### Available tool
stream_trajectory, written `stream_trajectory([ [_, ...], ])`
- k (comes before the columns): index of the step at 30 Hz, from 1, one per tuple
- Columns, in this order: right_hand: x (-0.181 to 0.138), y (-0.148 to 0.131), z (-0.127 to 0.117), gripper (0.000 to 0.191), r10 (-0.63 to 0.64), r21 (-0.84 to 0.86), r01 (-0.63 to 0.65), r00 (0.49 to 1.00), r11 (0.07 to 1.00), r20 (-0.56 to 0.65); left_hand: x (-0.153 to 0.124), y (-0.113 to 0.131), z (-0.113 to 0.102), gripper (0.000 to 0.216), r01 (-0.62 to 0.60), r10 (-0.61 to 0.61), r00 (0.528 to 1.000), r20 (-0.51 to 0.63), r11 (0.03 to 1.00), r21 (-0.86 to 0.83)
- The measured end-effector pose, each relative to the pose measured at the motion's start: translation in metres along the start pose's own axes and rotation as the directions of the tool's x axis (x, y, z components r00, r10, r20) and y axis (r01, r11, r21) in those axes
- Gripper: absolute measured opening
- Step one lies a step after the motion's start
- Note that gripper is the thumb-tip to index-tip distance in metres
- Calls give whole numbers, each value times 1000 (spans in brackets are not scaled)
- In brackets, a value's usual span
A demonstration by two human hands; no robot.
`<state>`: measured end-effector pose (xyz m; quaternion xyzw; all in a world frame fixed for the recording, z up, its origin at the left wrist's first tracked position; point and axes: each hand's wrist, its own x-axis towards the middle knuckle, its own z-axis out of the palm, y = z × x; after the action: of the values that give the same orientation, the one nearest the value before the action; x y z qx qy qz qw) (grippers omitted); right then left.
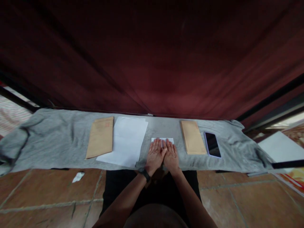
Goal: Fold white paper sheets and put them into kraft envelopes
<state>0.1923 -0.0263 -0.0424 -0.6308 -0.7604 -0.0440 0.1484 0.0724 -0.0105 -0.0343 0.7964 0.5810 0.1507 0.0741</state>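
My left hand (155, 155) and my right hand (171, 156) lie flat, side by side, on a small piece of white paper (162, 139). Only the paper's far edge and a bit between the fingers show; the hands cover the rest, so I cannot tell how it is folded. The fingers of both hands are stretched forward, and the thumbs meet. Left of my hands lie white paper sheets (129, 139), partly under brown envelopes (101, 137). To the right is a stack of brown envelopes (193, 137).
A phone (213, 144) with a dark screen lies right of the envelope stack. Grey cloth (61, 139) covers the narrow table. Dark red fabric (152, 63) hangs behind it. A white scrap (78, 177) lies on the tiled floor (42, 190).
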Motion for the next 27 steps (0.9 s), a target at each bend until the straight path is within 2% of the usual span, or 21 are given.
stream_trajectory([
  [6,0,18,5,53,13,5,-13,998,1000,-56,-6,-14,0,63,28,-22,998,-56,993,119],
  [20,-16,48,8,53,97,-15,-100,987,995,-132,-15,-26,-6,60,90,-76,993,-89,983,163],
  [24,-14,41,1,53,140,75,-128,973,989,-185,-15,-25,-8,60,91,-80,994,-74,982,166],
  [27,-3,21,-3,54,39,195,-8,987,981,-154,-14,-27,-6,60,89,-78,994,-73,983,162],
])
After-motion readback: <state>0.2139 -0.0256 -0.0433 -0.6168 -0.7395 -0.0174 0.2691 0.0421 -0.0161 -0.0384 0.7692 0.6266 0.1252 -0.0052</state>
